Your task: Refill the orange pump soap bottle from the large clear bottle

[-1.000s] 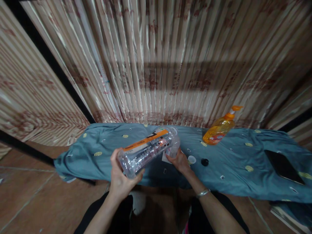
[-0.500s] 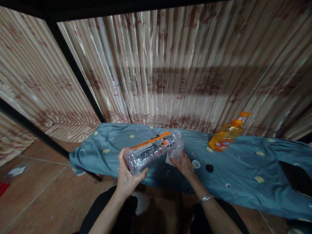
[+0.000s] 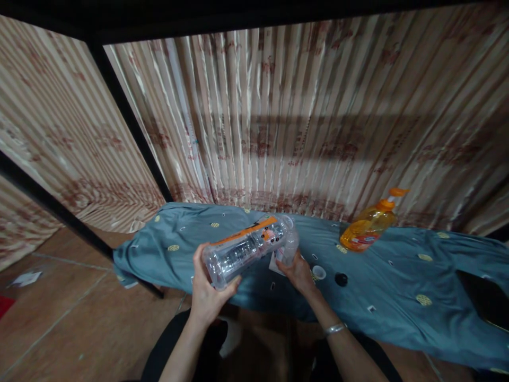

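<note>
My left hand (image 3: 209,301) is closed round the base end of a large clear plastic bottle (image 3: 244,250) with an orange label. The bottle lies tilted in the air, its far end raised to the right. My right hand (image 3: 300,274) grips a smaller, cloudy clear plastic bottle (image 3: 291,245), held against the far end of the large one. Exactly how the two ends meet, I cannot tell. Under the right hand a white, card-like piece (image 3: 277,263) is partly hidden. Beside that hand, a small white cap (image 3: 318,272) and a black cap (image 3: 341,279) lie on the cloth.
A blue-green patterned cloth (image 3: 397,281) covers the low bench. An orange pump bottle (image 3: 368,225) stands at the back right, and a dark flat device (image 3: 483,297) lies at the right. Behind hangs a striped curtain (image 3: 270,122); a black metal post (image 3: 129,116) rises at the left.
The camera view has tipped slightly. The small bottle has swung a little more downward at the large bottle's end; both hands keep their grip.
</note>
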